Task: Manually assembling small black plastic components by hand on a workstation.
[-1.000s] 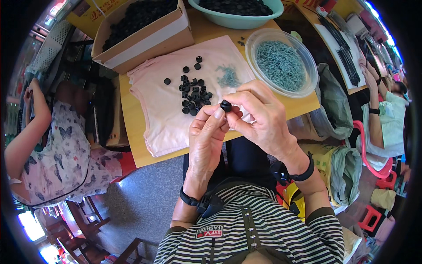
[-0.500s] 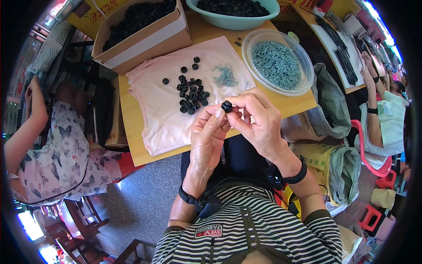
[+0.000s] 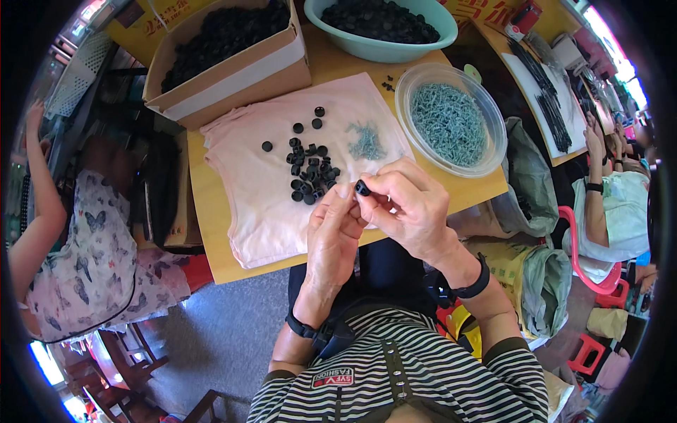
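Left hand (image 3: 331, 236) and right hand (image 3: 405, 208) meet above table edge, fingertips of both pinching small black cap (image 3: 362, 187). Beyond: pink cloth (image 3: 247, 204) with loose black caps (image 3: 310, 173), small pile of blue-grey screws (image 3: 367, 141). Farther: clear bowl (image 3: 486, 158), cardboard box (image 3: 240, 67), green basin (image 3: 384, 49).

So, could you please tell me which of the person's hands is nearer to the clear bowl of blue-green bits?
Right. The right hand is just below-left of the clear bowl; the left hand sits farther left, beyond it.
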`<state>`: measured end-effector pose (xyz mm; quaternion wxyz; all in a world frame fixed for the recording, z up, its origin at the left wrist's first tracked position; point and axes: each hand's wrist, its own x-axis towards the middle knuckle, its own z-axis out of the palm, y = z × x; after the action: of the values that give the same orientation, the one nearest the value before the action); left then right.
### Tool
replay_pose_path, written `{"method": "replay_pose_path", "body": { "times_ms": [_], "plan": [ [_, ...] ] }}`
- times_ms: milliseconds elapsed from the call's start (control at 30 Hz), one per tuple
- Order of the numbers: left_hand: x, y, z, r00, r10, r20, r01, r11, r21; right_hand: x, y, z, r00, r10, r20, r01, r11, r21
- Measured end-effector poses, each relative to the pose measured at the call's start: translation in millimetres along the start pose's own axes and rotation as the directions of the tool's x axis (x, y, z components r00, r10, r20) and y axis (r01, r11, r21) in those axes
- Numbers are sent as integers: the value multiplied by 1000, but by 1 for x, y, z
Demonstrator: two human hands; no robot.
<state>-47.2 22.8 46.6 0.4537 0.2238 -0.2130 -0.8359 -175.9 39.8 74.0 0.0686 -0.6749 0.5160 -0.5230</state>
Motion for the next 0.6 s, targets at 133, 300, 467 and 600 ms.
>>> {"method": "replay_pose_path", "body": {
  "times_ms": [133,300,467,600],
  "plan": [
    [0,-8,-15,1000,11,20,-12,999,31,5,-1,-4,999,-17,51,20,998,-56],
    [1,8,-5,998,62,13,-64,964,258,65,10,-31,985,174,11,-169,965,-202],
    [-9,19,-16,981,195,-10,-178,914,365,147,61,-38,989,95,-111,-133,904,-407],
    [-12,25,-22,960,277,-32,-233,860,454,183,84,-55,942,-9,-335,-223,730,-646]
  ]
}}
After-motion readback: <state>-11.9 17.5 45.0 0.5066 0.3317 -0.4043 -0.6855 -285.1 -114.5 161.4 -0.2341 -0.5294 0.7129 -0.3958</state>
